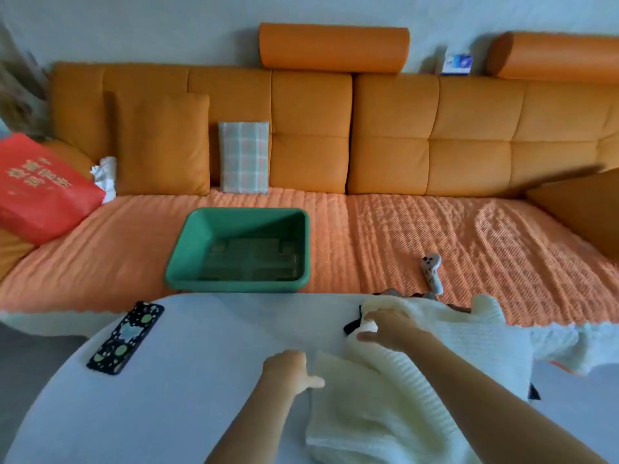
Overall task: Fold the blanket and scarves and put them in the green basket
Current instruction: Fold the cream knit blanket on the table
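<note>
A cream knitted blanket (435, 360) lies in a heap on the right half of the white table (187, 380). My left hand (289, 370) rests at its near left edge, thumb touching the cloth, fingers curled. My right hand (388, 328) reaches over the far left corner of the blanket, fingers spread on the fabric. A dark patterned cloth (353, 326) peeks out from under that corner. The green basket (187, 262) sits on the sofa seat just beyond the table, with nothing in it.
A dark phone (126, 337) with a patterned case lies on the table's left. On the orange sofa (435, 135) are a small grey toy (432, 267), a plaid cushion (244, 157), an orange cushion (160, 142) and a red bag (40, 189).
</note>
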`<move>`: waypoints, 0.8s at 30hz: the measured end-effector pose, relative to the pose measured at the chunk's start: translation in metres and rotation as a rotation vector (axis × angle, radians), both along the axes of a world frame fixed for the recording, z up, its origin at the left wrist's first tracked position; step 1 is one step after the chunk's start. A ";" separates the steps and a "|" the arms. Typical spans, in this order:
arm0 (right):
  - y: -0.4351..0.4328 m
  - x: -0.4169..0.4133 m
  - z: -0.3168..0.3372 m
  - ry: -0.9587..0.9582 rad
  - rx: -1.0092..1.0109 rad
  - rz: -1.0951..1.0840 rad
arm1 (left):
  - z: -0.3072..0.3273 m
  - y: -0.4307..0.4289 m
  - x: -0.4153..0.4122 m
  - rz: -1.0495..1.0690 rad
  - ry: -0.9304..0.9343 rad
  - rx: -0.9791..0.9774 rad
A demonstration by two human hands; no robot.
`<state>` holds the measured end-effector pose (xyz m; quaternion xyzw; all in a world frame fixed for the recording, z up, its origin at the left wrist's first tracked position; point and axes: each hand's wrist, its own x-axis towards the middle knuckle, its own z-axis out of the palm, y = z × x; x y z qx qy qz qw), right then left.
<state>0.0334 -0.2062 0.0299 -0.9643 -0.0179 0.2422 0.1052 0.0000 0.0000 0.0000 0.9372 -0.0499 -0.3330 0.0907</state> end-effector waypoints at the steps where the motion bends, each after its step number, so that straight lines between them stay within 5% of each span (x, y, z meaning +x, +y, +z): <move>1: 0.000 0.001 -0.010 0.006 0.003 -0.006 | -0.015 -0.003 -0.006 0.038 0.008 -0.022; 8: -0.004 0.008 -0.063 -0.007 0.004 0.017 | -0.103 -0.026 -0.022 0.381 -0.036 -0.251; 13: 0.004 0.003 -0.055 0.037 -0.056 0.142 | -0.124 -0.022 -0.018 0.431 -0.152 -0.396; 24: 0.067 -0.052 -0.030 -0.511 0.178 0.012 | -0.079 0.049 -0.080 0.773 -0.503 -0.823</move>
